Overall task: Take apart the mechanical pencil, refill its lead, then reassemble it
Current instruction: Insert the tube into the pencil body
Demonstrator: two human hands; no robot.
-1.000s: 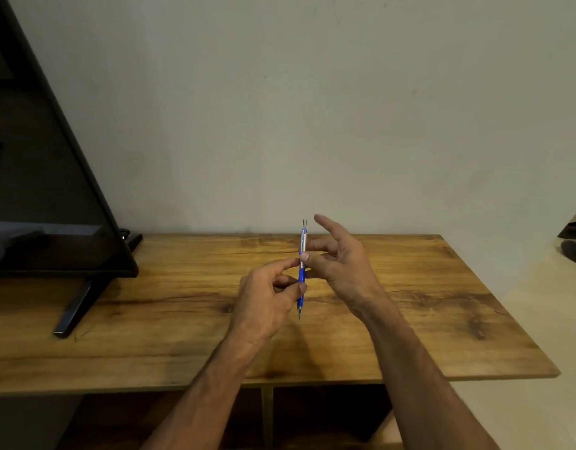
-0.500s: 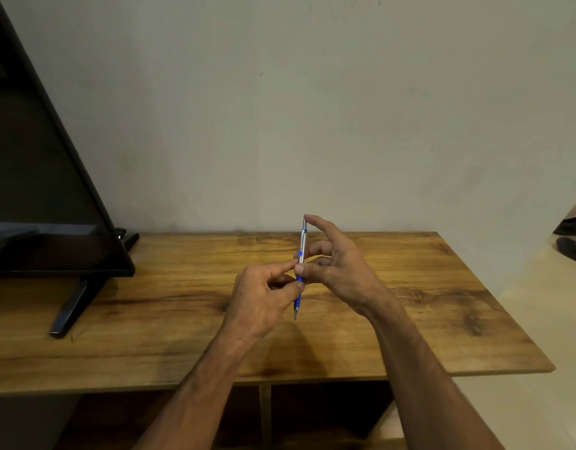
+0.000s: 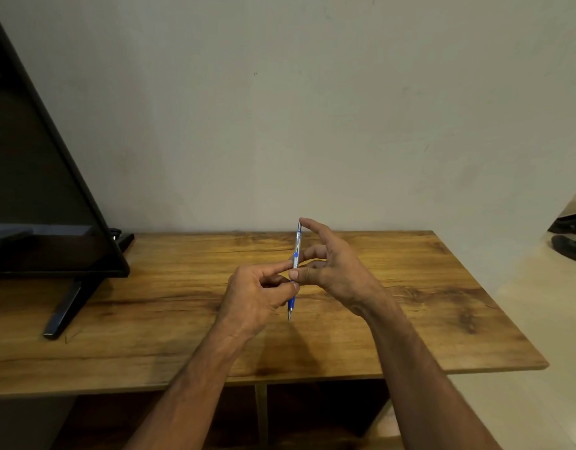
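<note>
A silver and blue mechanical pencil (image 3: 297, 245) stands nearly upright above the wooden table (image 3: 410, 287), tip pointing down. My left hand (image 3: 254, 297) pinches its blue grip section between thumb and fingers. My right hand (image 3: 332, 267) holds the barrel at the middle with its thumb, and its index finger rests on the pencil's top end. Both hands hide the middle of the pencil. No loose parts or lead are visible on the table.
A black flat screen (image 3: 36, 177) on a slanted stand (image 3: 66, 306) fills the left side of the table. A plain wall rises behind the table. Dark shoes (image 3: 572, 241) lie on the floor at the far right. An open shelf space lies below the tabletop.
My right index finger, raised off the pencil a second ago, has come down onto its top end. Both hands and the pencil have otherwise barely moved.
</note>
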